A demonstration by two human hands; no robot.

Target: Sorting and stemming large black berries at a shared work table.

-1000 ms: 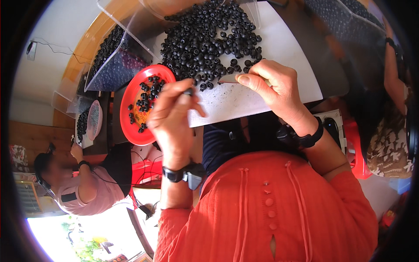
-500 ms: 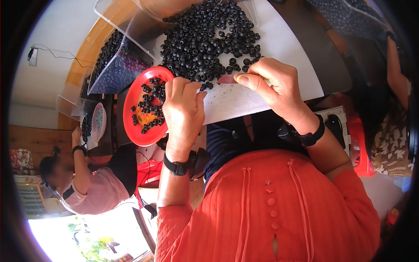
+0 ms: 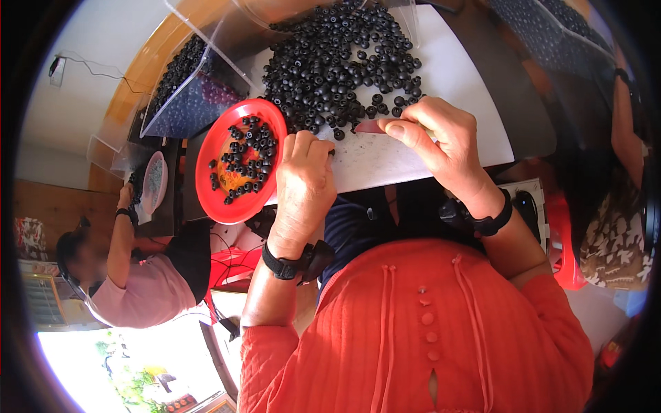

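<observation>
A heap of small black round pieces point(image 3: 337, 62) lies on a white board point(image 3: 461, 82) in front of me. My left hand point(image 3: 303, 186) rests at the board's near edge, fingers curled down, with one small black piece point(image 3: 331, 152) pinched at its fingertips. Just left of that hand a red plate point(image 3: 206, 189) holds several of the same black pieces. My right hand point(image 3: 441, 141) pinches a thin pinkish flat strip point(image 3: 372, 127) that lies against the near side of the heap.
A clear plastic bin point(image 3: 186, 89) of black pieces stands at the far left. A seated person point(image 3: 138, 282) works at a dark table on the left. Another person's arm point(image 3: 623, 131) shows at the right, above a red stool point(image 3: 564, 241).
My left hand has come off the red plate and moved right onto the board's edge. My right hand has stayed by the heap with the strip.
</observation>
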